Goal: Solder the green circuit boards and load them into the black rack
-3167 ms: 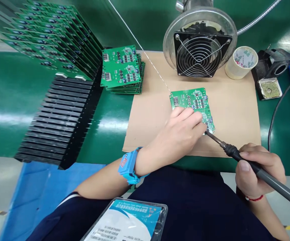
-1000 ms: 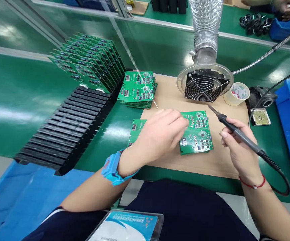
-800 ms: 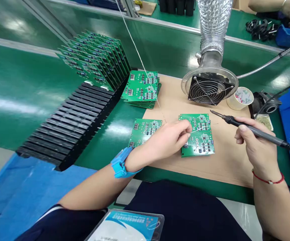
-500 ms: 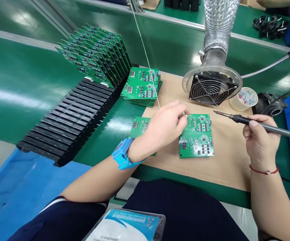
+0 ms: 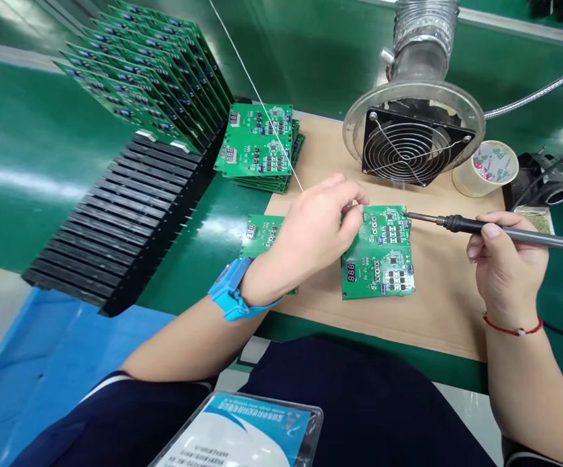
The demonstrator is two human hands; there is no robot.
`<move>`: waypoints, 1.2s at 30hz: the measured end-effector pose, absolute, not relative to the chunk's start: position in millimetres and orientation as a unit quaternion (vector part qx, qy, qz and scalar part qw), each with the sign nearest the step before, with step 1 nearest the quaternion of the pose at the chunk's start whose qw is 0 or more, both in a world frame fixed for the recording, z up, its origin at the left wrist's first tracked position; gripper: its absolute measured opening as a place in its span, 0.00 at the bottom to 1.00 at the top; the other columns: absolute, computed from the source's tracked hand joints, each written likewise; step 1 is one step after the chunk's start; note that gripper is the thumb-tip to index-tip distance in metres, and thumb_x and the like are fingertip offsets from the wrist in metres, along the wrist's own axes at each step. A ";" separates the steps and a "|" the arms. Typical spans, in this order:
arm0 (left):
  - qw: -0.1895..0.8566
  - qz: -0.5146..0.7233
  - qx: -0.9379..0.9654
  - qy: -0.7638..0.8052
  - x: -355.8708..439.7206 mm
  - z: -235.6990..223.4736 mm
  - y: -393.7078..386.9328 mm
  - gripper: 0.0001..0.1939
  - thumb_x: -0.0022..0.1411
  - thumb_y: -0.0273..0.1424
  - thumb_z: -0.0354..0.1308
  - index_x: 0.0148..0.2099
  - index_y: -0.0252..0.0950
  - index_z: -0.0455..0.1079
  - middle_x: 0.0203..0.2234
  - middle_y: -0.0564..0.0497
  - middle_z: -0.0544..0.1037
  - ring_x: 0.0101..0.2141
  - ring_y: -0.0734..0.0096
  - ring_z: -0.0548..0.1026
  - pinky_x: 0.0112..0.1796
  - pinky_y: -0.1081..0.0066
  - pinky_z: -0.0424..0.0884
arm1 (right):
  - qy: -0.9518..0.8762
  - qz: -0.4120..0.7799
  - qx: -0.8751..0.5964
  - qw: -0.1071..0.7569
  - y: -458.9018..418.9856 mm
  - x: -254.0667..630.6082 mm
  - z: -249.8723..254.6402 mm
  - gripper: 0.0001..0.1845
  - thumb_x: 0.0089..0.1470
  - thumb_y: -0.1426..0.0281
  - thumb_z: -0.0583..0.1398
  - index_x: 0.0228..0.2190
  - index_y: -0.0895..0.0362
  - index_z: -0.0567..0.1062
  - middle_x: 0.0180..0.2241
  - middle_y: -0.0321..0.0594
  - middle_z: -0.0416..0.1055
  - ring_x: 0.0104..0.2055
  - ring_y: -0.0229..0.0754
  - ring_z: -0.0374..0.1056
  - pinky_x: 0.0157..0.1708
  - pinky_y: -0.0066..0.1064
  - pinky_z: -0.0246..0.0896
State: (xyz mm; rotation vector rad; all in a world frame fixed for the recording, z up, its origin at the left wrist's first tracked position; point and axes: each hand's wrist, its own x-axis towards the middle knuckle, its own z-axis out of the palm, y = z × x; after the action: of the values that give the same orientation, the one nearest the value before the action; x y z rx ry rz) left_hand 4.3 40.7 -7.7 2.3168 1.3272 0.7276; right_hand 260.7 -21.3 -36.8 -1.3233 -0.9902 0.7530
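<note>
Fingers of left hand [image 5: 316, 220] narrow on thin white wire [image 5: 249, 75], right hand [image 5: 511, 263] around slender grey-black soldering iron [image 5: 462, 224], tip at green rectangular circuit board [image 5: 387, 259]

The right hand [image 5: 512, 263] holds 1 iron [image 5: 466, 225], tip at the far right corner of the green board [image 5: 383, 259]. The left hand [image 5: 318, 224] pinches 1 wire [image 5: 237, 50].

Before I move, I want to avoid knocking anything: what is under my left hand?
Your left hand partly hides the left circuit board; its left side shows. The fingers overlap the right circuit board's upper-left area. What they cover, and whether they touch it, can't be seen.
</note>
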 end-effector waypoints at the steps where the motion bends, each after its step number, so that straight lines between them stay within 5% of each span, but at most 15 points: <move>1: 0.184 0.256 0.824 0.471 5.5 -8.2 40.5 0.11 0.63 0.21 0.51 0.38 0.34 0.75 0.28 0.53 0.73 0.28 0.73 0.68 0.35 0.69 0.69 | -0.430 0.326 -0.575 0.615 -21.6 260.5 -36.5 0.06 0.49 0.66 0.68 0.31 0.54 0.81 0.17 0.29 0.69 0.17 0.33 0.62 0.17 0.25 0.56; 36: 0.219 0.258 0.823 0.456 1.9 -5.7 30.9 0.09 0.64 0.20 0.51 0.39 0.37 0.70 0.30 0.53 0.75 0.28 0.72 0.68 0.33 0.70 0.68 | -0.410 0.314 -0.545 0.661 -20.1 261.4 -29.5 0.04 0.45 0.69 0.67 0.27 0.53 0.81 0.16 0.29 0.68 0.15 0.34 0.61 0.15 0.27 0.51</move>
State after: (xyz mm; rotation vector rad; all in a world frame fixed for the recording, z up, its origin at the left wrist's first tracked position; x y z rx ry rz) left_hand 1.9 30.9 -5.7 2.2770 1.2612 0.7138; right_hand 261.4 -20.1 -29.5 -1.2324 -0.9280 0.7098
